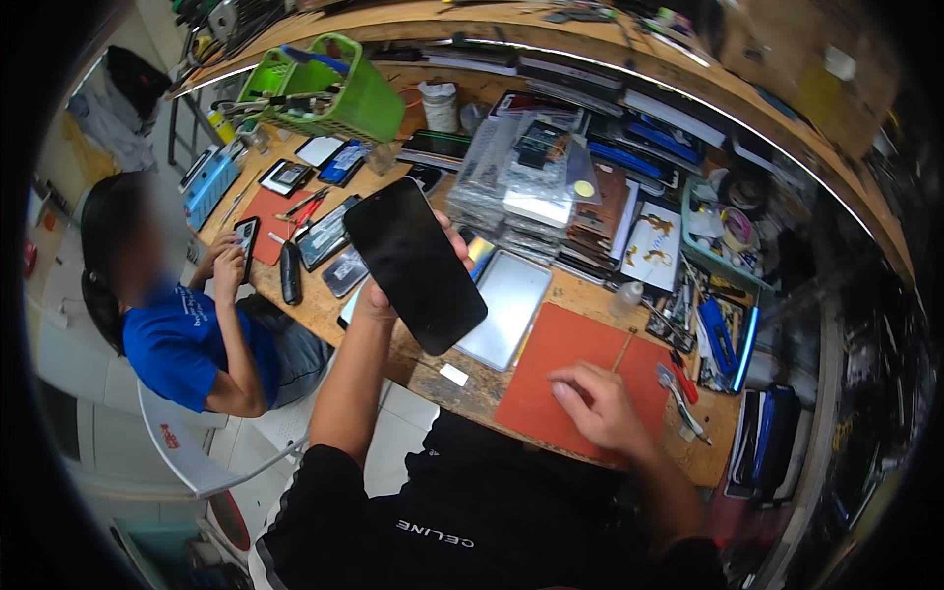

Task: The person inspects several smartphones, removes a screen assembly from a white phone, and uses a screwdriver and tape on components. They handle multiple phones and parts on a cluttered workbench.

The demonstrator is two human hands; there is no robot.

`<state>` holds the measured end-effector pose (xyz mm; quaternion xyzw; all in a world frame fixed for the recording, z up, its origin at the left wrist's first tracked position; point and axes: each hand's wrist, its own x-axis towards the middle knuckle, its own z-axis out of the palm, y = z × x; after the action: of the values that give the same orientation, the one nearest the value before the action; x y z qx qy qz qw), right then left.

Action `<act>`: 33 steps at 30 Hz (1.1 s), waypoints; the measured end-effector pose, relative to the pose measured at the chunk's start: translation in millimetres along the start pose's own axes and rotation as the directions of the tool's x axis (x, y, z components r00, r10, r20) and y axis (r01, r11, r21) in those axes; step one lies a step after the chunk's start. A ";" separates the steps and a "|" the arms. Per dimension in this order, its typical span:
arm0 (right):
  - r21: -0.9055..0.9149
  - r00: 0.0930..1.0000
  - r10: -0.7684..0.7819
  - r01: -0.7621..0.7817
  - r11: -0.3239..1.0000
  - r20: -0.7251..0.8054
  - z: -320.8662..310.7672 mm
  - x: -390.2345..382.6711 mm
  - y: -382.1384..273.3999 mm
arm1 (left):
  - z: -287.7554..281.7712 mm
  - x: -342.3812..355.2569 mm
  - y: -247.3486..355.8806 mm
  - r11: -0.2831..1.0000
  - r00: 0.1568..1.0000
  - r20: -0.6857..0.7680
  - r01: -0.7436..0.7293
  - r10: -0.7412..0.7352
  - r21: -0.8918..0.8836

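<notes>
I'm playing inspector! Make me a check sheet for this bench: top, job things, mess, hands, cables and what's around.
Surface: scuffed wooden bench, orange mat on it.
Job's things: black phone, screen dark.
Clutter: green basket of tools, plastic-wrapped packets, red-handled tool.
Hands: left hand grips the phone; right hand, loosely bent, is over the mat, holding nothing visible.
Cables: nothing clearly seen.
Surroundings: co-worker in blue sitting at left; wooden shelf above.

White lettering (436, 534): black shirt (511, 482), blue shirt (177, 364). Red print (169, 439): chair (202, 477).
</notes>
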<state>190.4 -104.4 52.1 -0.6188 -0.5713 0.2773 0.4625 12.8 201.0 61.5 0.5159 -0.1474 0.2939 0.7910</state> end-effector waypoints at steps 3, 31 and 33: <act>0.408 0.987 0.082 -0.132 0.903 0.138 -10.5 23.0 8.6 | 23.2 29.0 -48.7 0.964 0.984 0.167 0.097 -0.056 -0.249; 0.868 0.972 0.215 -0.029 0.495 -0.091 13.5 17.0 58.7 | 114.2 33.0 -161.6 0.924 0.900 -0.434 0.192 -0.031 0.332; 0.882 0.981 0.186 -0.040 0.470 -0.054 7.4 17.3 64.4 | 115.2 31.2 -155.6 0.978 0.882 -0.443 0.201 -0.158 0.051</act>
<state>216.4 -80.7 -5.1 -0.3501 -0.2725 0.5150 0.7335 141.3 60.9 13.5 0.4854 0.0965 0.3341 0.8021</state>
